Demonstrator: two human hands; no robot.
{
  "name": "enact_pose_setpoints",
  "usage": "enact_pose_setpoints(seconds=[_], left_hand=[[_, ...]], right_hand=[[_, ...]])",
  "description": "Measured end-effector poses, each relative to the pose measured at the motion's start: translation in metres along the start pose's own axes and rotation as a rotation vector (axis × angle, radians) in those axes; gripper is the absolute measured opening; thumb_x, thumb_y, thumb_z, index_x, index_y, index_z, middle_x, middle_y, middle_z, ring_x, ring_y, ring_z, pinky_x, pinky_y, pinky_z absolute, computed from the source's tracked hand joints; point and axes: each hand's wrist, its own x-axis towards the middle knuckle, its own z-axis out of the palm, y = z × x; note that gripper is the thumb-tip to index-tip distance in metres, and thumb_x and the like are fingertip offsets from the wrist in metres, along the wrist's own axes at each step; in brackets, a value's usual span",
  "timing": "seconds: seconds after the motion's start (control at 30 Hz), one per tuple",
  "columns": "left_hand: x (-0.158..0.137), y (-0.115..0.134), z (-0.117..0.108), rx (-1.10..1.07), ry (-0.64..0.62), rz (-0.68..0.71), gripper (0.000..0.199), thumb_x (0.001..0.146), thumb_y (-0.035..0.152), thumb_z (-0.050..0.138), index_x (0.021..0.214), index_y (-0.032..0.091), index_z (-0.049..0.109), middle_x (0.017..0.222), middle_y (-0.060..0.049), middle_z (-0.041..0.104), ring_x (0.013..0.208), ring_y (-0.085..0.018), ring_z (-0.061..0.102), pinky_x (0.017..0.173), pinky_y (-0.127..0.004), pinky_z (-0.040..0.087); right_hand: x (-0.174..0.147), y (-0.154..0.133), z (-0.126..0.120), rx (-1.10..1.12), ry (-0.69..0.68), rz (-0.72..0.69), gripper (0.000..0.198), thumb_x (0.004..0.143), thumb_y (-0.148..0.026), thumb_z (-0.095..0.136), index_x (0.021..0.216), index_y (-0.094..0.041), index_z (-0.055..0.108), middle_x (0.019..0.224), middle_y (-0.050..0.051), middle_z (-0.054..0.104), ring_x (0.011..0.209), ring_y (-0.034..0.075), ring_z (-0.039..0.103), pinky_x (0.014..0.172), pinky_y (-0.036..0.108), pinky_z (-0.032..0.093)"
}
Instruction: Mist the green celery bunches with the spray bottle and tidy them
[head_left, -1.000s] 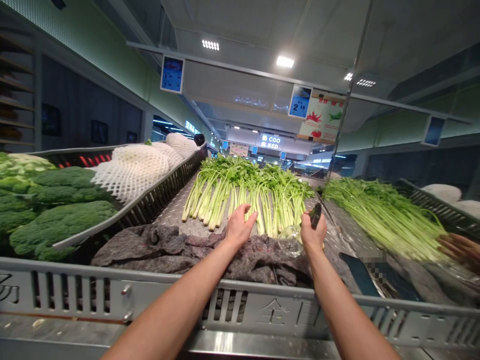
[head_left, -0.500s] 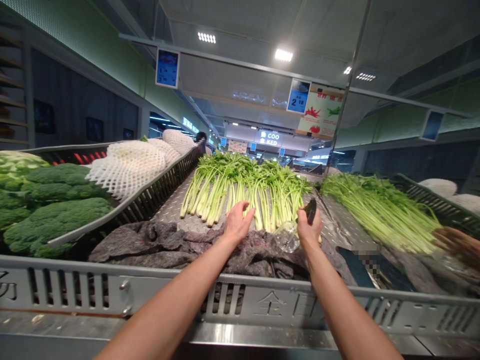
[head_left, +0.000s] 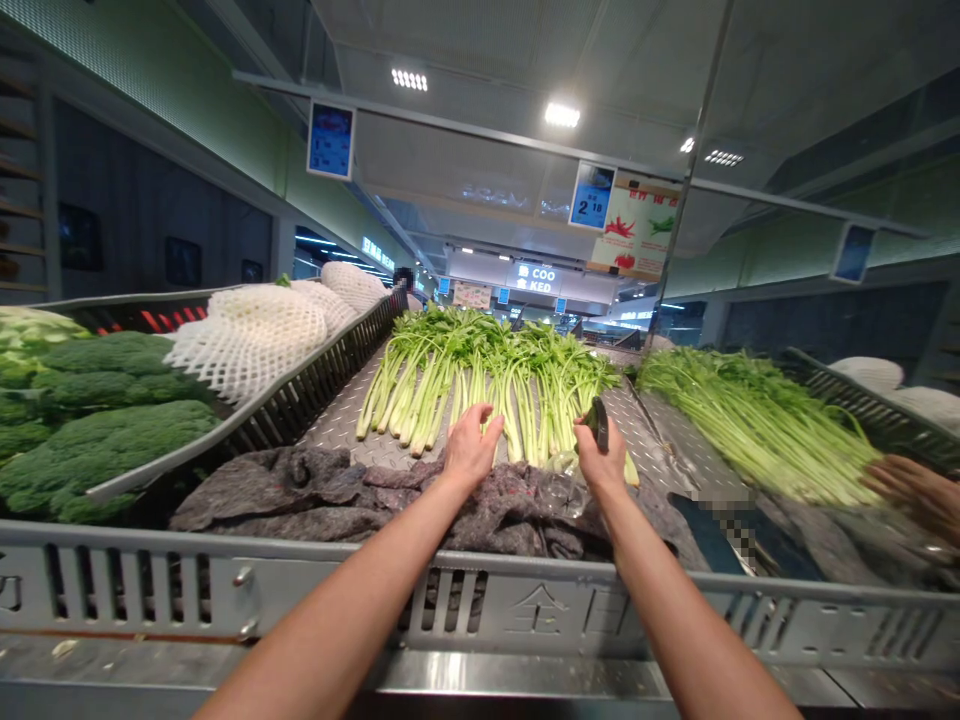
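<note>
Bunches of celery (head_left: 465,370) lie side by side on a ridged metal shelf, leaves toward the back and pale cut ends toward me. My left hand (head_left: 472,445) is at the near ends of the middle stalks, thumb and fingers apart, with nothing seen in it. On the right, my right hand (head_left: 600,455) is closed around a black curved object (head_left: 598,424); its kind is not clear. Crinkled clear plastic (head_left: 562,485) shows just left of that hand. A crumpled grey-brown cloth (head_left: 300,495) lies below both hands.
A black crate wall (head_left: 300,395) at left separates broccoli (head_left: 112,430) and white foam netting (head_left: 255,330). A slotted grey rail (head_left: 337,590) runs along the front. The mirror (head_left: 757,420) at right reflects celery and a hand. Price signs (head_left: 592,195) hang above.
My right hand has moved slightly left with the black object, across part of the clear plastic. A pale stalk end shows more beside it. My left hand stays nearly in place.
</note>
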Motion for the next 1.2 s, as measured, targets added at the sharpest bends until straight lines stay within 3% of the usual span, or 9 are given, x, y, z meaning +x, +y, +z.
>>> enact_pose_setpoints(seconds=[0.1, 0.4, 0.57, 0.7, 0.83, 1.03, 1.2], left_hand=[[0.000, 0.000, 0.001, 0.013, -0.009, -0.002, 0.029, 0.078, 0.032, 0.040, 0.098, 0.015, 0.053, 0.101, -0.008, 0.060, 0.098, -0.020, 0.053, 0.088, -0.037, 0.038], [0.000, -0.002, 0.001, 0.028, -0.008, 0.007, 0.030, 0.079, 0.033, 0.040, 0.099, 0.015, 0.053, 0.101, -0.008, 0.060, 0.098, -0.020, 0.053, 0.087, -0.037, 0.038], [0.003, -0.006, -0.004, 0.068, 0.013, 0.015, 0.029, 0.078, 0.033, 0.040, 0.098, 0.016, 0.053, 0.101, -0.008, 0.060, 0.098, -0.020, 0.053, 0.086, -0.036, 0.039], [0.010, -0.010, -0.013, 0.112, 0.038, 0.006, 0.031, 0.079, 0.033, 0.039, 0.100, 0.015, 0.053, 0.102, -0.009, 0.060, 0.098, -0.020, 0.053, 0.086, -0.036, 0.038], [0.018, -0.020, -0.023, 0.195, 0.031, 0.083, 0.031, 0.078, 0.034, 0.040, 0.100, 0.016, 0.053, 0.104, -0.008, 0.058, 0.099, -0.021, 0.051, 0.088, -0.037, 0.036], [0.023, -0.037, -0.023, 0.092, 0.057, -0.133, 0.032, 0.079, 0.037, 0.036, 0.097, 0.017, 0.053, 0.099, -0.008, 0.060, 0.093, -0.019, 0.055, 0.083, -0.034, 0.040], [0.021, -0.032, -0.018, 0.088, 0.035, -0.070, 0.032, 0.079, 0.037, 0.037, 0.098, 0.017, 0.053, 0.101, -0.008, 0.059, 0.097, -0.019, 0.053, 0.085, -0.035, 0.039]], right_hand=[[0.000, 0.002, 0.001, 0.011, -0.049, 0.000, 0.028, 0.063, -0.039, 0.047, 0.079, -0.019, 0.058, 0.068, 0.001, 0.057, 0.066, 0.018, 0.052, 0.061, 0.028, 0.037], [0.000, -0.001, 0.001, 0.037, -0.007, -0.024, 0.028, 0.061, -0.036, 0.048, 0.080, -0.019, 0.059, 0.075, 0.002, 0.060, 0.069, 0.018, 0.052, 0.065, 0.029, 0.037], [0.004, 0.001, 0.006, 0.096, 0.088, 0.010, 0.029, 0.061, -0.035, 0.048, 0.083, -0.019, 0.059, 0.075, 0.001, 0.058, 0.068, 0.017, 0.051, 0.065, 0.028, 0.037], [0.012, -0.015, 0.012, 0.116, 0.141, -0.034, 0.026, 0.062, -0.034, 0.047, 0.080, -0.018, 0.058, 0.076, 0.002, 0.057, 0.069, 0.017, 0.050, 0.065, 0.028, 0.037], [0.016, -0.031, 0.027, 0.177, 0.141, -0.087, 0.027, 0.063, -0.035, 0.045, 0.080, -0.017, 0.056, 0.076, 0.002, 0.057, 0.068, 0.017, 0.050, 0.063, 0.027, 0.037], [0.011, -0.020, 0.042, 0.148, 0.138, -0.041, 0.026, 0.063, -0.034, 0.046, 0.081, -0.018, 0.056, 0.073, 0.001, 0.057, 0.067, 0.016, 0.051, 0.064, 0.027, 0.037], [0.010, -0.014, 0.038, 0.124, 0.045, -0.083, 0.024, 0.063, -0.033, 0.048, 0.078, -0.018, 0.058, 0.073, 0.001, 0.058, 0.067, 0.017, 0.051, 0.063, 0.027, 0.037]])
